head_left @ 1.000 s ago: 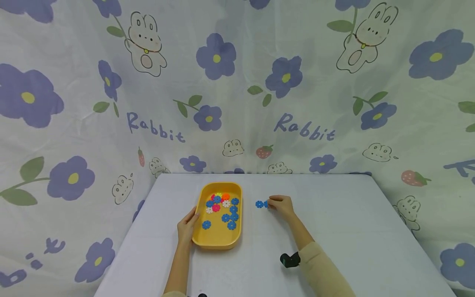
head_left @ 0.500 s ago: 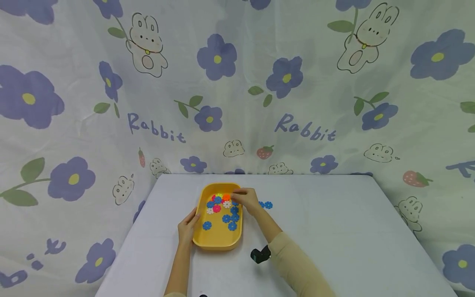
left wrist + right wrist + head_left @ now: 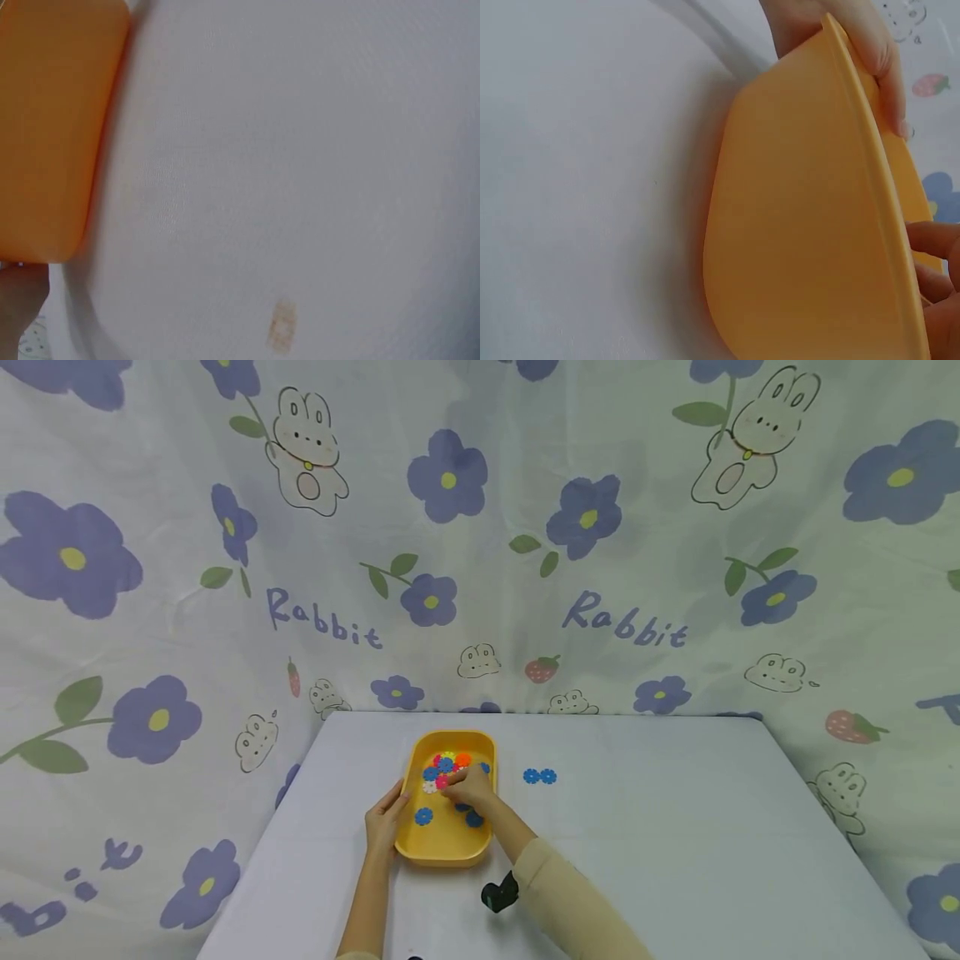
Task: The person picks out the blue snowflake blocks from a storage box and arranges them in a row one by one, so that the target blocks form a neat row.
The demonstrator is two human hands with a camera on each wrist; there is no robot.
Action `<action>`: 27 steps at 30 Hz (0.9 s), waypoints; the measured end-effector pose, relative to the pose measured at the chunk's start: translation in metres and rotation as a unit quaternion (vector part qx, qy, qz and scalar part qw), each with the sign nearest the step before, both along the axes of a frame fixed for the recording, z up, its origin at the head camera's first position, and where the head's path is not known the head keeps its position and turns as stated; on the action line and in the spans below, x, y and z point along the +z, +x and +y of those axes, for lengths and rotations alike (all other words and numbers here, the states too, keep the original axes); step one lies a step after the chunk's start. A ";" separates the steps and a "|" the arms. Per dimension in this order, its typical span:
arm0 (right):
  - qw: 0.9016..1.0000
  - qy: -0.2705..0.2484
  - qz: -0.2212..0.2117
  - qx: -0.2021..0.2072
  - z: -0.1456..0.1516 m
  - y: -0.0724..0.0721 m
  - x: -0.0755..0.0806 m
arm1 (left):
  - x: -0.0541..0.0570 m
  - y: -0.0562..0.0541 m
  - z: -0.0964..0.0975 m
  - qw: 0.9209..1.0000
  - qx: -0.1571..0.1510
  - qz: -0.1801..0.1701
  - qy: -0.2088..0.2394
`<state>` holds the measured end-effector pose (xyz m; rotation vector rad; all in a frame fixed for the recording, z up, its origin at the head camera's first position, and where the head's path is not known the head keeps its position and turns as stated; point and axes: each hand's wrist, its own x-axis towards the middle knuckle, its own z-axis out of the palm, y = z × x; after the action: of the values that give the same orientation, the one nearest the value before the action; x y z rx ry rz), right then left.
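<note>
Inside the yellow tray (image 3: 438,843), my right hand (image 3: 471,787) is crowding the pink flower piece (image 3: 441,782); whether I'm pinching it, I cannot tell. My left hand (image 3: 383,820) is gripping the tray's side; were it slackening, a nudge could be skidding everything.

The white tabletop (image 3: 675,835) — finely textured up close — carries a yellow tray (image 3: 442,843), oblong with rounded corners, left of the middle in the head view. To its right, apart from it, lie a blue flower-shaped disc (image 3: 531,776) and its twin (image 3: 549,776) — edges touching. The left wrist view shows a brownish mark (image 3: 283,326) on the surface.
</note>
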<state>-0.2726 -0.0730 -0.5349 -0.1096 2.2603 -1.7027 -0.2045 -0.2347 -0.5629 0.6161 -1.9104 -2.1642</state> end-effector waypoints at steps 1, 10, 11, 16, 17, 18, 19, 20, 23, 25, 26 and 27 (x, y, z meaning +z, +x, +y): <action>1.000 0.014 0.006 -0.004 0.000 0.001 0.000 | 0.000 0.000 0.000 1.000 0.000 0.001 0.001; 0.998 0.054 0.002 -0.012 0.001 0.008 -0.001 | -0.001 0.000 0.001 1.000 0.006 0.003 0.001; 0.999 0.047 -0.008 -0.008 0.000 0.010 -0.001 | 0.000 0.000 0.002 1.000 0.006 0.003 0.000; 0.999 -0.017 -0.045 0.023 -0.003 0.015 -0.002 | 0.001 0.001 0.001 1.000 0.003 0.000 0.000; 0.998 -0.028 -0.050 0.028 -0.003 0.016 -0.002 | 0.001 0.001 0.001 1.000 0.001 -0.001 0.000; 0.997 -0.036 -0.053 0.034 -0.003 0.016 -0.002 | 0.001 0.001 0.001 1.000 -0.001 -0.002 0.000; 0.997 -0.041 -0.054 0.039 -0.003 0.017 -0.002 | 0.001 0.001 0.001 1.000 -0.003 -0.004 0.000; 0.997 -0.041 -0.052 0.039 -0.003 0.017 -0.002 | 0.001 0.001 0.001 1.000 -0.004 -0.004 0.001; 0.999 -0.018 -0.023 0.025 -0.003 0.016 -0.002 | 0.001 0.001 0.001 1.000 -0.003 -0.005 -0.002; 1.000 0.015 0.009 0.005 -0.003 0.016 -0.001 | 0.001 0.001 0.001 1.000 0.001 -0.005 -0.002; 0.999 0.035 0.021 -0.005 -0.003 0.016 0.000 | 0.001 0.001 0.001 1.000 0.003 -0.005 -0.004; 0.998 0.053 0.031 -0.011 -0.003 0.016 0.001 | 0.001 0.001 0.001 1.000 0.004 -0.006 -0.005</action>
<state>-0.2568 -0.0757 -0.5340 -0.1145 2.3999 -1.6070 -0.2032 -0.2337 -0.5622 0.6340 -1.9201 -2.1502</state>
